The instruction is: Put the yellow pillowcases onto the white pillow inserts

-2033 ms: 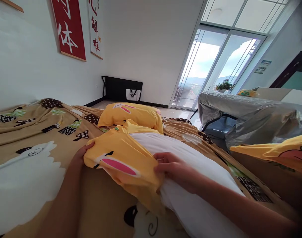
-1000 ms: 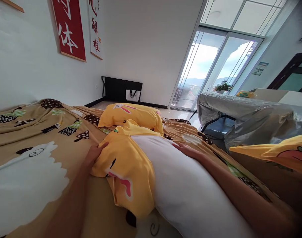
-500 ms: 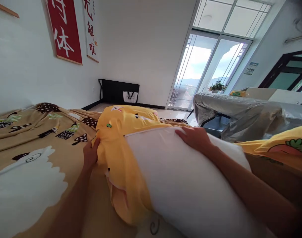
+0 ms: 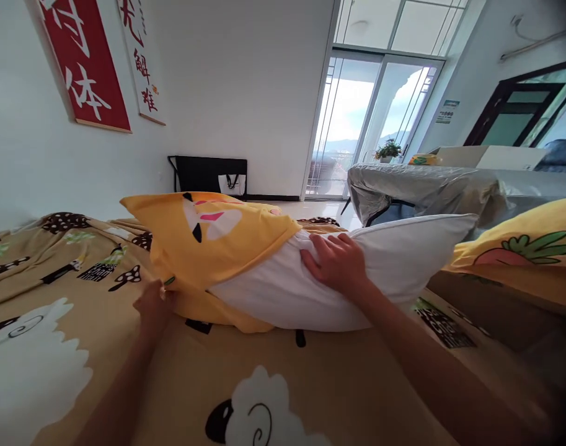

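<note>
1. Pillow [image 4: 394, 254] of white colour lies crosswise on the blanket [image 4: 171, 387], in front of the person; its left part is inside the yellow case [image 4: 236, 248], its right part is bare.

2. Left hand [image 4: 153, 306] is at the lower left side of the case, just beside a small green print. Its fingers are closed and seem to grasp the fabric there.

3. Right hand [image 4: 336, 263] lies upon the bare white part, near the edge of the case. Its fingers are bent over the top; whether they pinch the cloth or only press it, I cannot tell.

4. Done so far, in my judgement: roughly half of the pillow is covered. The upper left corner of the case looks thin, so probably the filling does not reach it.

5. Left to cover: the whole right part, including the pointed white corner. The edge of the case runs slanting across the pillow, and below it a yellow fold hangs loose.

6. One yellow cushion [image 4: 538, 248] with a carrot print is at the right, near the bare corner.
</note>
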Demonstrator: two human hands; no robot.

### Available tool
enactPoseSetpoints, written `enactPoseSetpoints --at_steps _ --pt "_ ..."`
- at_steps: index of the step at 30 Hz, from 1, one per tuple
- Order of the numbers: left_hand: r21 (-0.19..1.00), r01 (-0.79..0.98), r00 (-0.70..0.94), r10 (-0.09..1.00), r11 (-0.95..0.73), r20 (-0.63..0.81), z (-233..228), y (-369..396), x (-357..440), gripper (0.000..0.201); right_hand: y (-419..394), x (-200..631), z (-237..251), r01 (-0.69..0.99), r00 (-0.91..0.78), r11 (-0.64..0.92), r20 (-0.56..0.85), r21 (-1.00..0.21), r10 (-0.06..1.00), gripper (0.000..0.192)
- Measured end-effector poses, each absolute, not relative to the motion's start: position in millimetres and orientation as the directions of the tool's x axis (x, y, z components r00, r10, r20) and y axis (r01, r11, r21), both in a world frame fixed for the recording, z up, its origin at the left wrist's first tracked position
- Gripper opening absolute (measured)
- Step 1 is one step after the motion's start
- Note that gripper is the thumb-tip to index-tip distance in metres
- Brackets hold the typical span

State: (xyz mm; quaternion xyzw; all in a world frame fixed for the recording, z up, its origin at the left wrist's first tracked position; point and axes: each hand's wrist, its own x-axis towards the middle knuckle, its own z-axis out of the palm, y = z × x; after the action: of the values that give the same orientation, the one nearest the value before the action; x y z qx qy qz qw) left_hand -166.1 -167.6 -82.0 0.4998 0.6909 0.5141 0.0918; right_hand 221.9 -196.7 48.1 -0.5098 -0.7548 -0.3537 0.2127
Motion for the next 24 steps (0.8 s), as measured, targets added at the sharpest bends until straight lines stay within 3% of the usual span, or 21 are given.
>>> enactPoseSetpoints --at_steps 2,4,7,10,12,15,19,24 --pt "0.650 0.751 -0.468 0.597 -0.120 0.651 -69 -181 -153 0.027 -199 218 45 0.928 -0.373 0.264 0.701 0.264 0.608 0.045" --pt "0.394 0.883 -0.279 0.391 -0.256 0.877 -53 -196 -129 0.024 -199 217 47 0.921 -0.380 0.315 0.712 0.231 0.590 0.048" --pt "0.028 0.903 0.095 0.262 -0.430 0.960 -23 -215 -74 0.035 -200 220 48 0.901 -0.407 0.381 0.714 0.209 0.569 0.051" --pt "-0.134 0.861 0.311 0.297 -0.491 0.903 13 -218 -17 0.067 -203 227 45 0.867 -0.454 0.449 0.716 0.217 0.530 0.051" --pt "-0.165 0.844 0.398 0.389 -0.511 0.831 37 -212 11 0.075 -208 232 41 0.837 -0.478 0.501 0.739 0.220 0.475 0.049" --pt "-0.175 0.844 0.443 0.476 -0.507 0.759 63 -200 35 0.061 -218 235 30 0.811 -0.459 0.553 0.795 0.192 0.398 0.047" --pt "-0.240 0.884 0.426 0.484 -0.401 0.765 80 -193 50 0.025 -225 230 16 0.820 -0.389 0.552 0.853 0.149 0.348 0.045" --pt "-0.365 0.857 0.509 0.497 -0.363 0.703 93 -201 68 0.026 -226 229 11 0.820 -0.350 0.556 0.888 0.137 0.298 0.036"
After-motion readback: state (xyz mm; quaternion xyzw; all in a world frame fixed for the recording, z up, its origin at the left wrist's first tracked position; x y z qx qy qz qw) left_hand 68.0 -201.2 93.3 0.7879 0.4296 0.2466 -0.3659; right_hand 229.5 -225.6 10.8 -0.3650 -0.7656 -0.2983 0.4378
